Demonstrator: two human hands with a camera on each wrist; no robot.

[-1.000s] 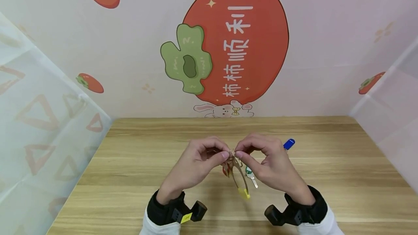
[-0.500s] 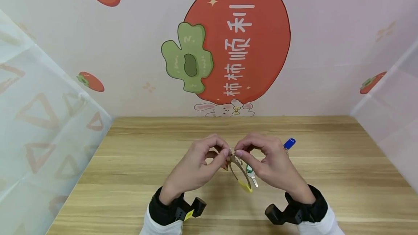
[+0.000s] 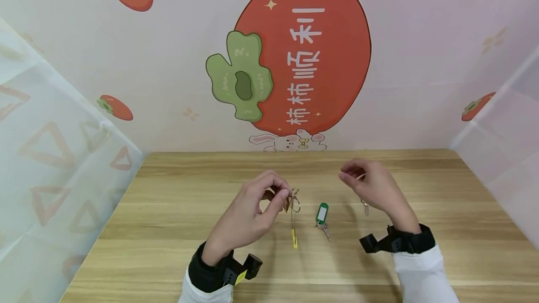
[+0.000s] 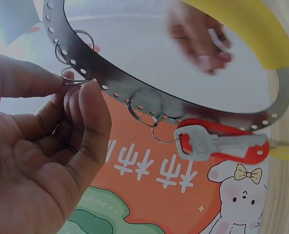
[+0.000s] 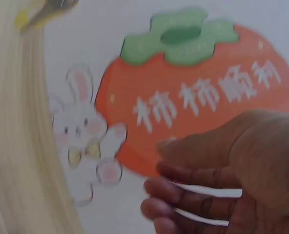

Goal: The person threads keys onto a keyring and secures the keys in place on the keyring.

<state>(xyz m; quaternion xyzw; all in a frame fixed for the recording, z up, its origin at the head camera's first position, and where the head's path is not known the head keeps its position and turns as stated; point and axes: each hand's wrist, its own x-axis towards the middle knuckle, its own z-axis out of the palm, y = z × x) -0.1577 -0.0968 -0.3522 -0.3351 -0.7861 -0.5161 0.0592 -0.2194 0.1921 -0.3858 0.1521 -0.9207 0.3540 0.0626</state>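
A perforated metal key-holder band (image 4: 134,97) with a yellow grip (image 4: 252,29) hangs in the air beneath my left hand (image 3: 248,209). In the left wrist view, thumb and forefinger of that hand pinch a thin split ring (image 4: 76,78) that meets the band. From another ring on the band dangles a red key tag (image 4: 252,155) with a silver key (image 4: 217,146). My right hand (image 3: 375,188) is apart from the band, fingers loosely bent with nothing between them in the right wrist view. Under it shows a key (image 3: 365,207), its upper part hidden by the hand.
A green key tag (image 3: 322,212) with a key (image 3: 326,233) lies on the wooden table (image 3: 177,228) between the hands. A printed backdrop (image 3: 404,83) stands along the table's far edge, with white side sheets left and right.
My right hand has left the band and moved right, over where the blue key tag lay. The left hand keeps hold near the same place, and the band has turned edge-on, hanging straighter.
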